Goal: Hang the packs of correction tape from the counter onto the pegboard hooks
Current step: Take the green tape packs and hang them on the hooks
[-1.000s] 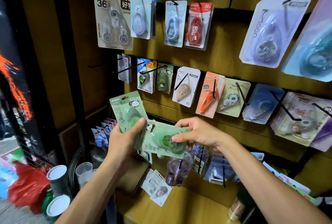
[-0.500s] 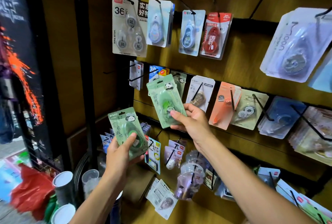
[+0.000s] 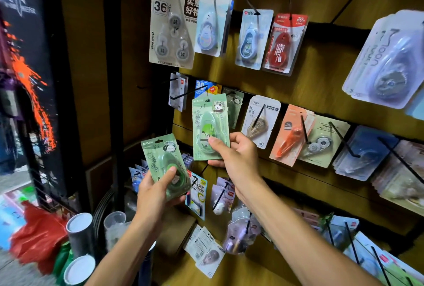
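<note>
- Pegboard: readable among the hung packs "36 VALUE PACK", "MOSY 20", "T-9267", "moon".
- Right hand grip pinches the raised green pack by its lower edge, its top at a black hook in the middle row. Advice: keep it upright, slot to hook tip, then push back.
- Left hand grips the second green pack, lower left; small panda sticker.

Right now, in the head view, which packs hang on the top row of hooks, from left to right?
Grey value pack → pale blue pack → blue pack → red pack → big lilac pack.
</note>
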